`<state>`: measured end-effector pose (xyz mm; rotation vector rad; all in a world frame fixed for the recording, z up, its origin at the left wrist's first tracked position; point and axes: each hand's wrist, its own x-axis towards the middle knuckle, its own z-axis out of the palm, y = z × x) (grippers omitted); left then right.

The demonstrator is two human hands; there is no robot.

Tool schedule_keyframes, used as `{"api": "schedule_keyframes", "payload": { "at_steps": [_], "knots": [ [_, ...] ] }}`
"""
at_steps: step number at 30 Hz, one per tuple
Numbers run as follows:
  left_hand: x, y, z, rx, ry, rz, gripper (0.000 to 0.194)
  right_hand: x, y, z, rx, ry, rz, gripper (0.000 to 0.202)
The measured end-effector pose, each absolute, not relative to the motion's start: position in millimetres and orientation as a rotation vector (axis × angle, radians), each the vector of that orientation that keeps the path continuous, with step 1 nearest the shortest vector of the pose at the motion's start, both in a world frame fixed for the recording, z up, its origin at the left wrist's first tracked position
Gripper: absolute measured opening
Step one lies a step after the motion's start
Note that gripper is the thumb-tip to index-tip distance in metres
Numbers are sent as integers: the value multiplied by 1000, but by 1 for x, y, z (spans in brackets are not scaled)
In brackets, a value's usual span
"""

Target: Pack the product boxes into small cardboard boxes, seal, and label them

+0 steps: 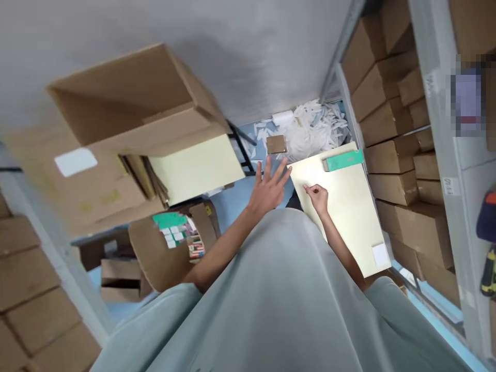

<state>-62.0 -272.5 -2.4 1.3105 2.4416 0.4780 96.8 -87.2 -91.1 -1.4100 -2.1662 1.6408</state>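
My left hand [268,192] is held out with its fingers spread, holding nothing, just left of a pale yellow tabletop [344,212]. Over that tabletop, my right hand [318,199] is closed in a pinch; whatever it may hold is too small or hidden to make out. A long green box [343,160] lies at the tabletop's far end, beyond my right hand. Near the close right corner lies a small white square [381,254].
A large open carton [127,129] stands on the left beside another pale yellow surface [197,168]. Below it is an open box [155,253] with green and white packets. White paper scraps [318,129] heap on the floor ahead. Shelves with brown cartons [411,232] line the right.
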Motion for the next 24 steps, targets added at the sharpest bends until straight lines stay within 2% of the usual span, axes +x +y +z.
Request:
{"api": "schedule_keyframes", "payload": {
  "at_steps": [7, 15, 20, 24],
  "knots": [
    [-69, -421, 27, 928, 2667, 705, 90, -8, -200, -46, -764, -2577, 1795, 87],
    [-73, -608, 39, 483, 2729, 1110, 81, -87, -394, -25, -292, -2898, 1693, 95],
    [-87, -683, 44, 495, 2726, 1215, 70, -126, -480, -21, -156, -2986, 1689, 93],
    [-113, -718, 31, 427, 2698, 1279, 76, -170, -523, -26, -42, -3049, 1686, 91]
  ]
}}
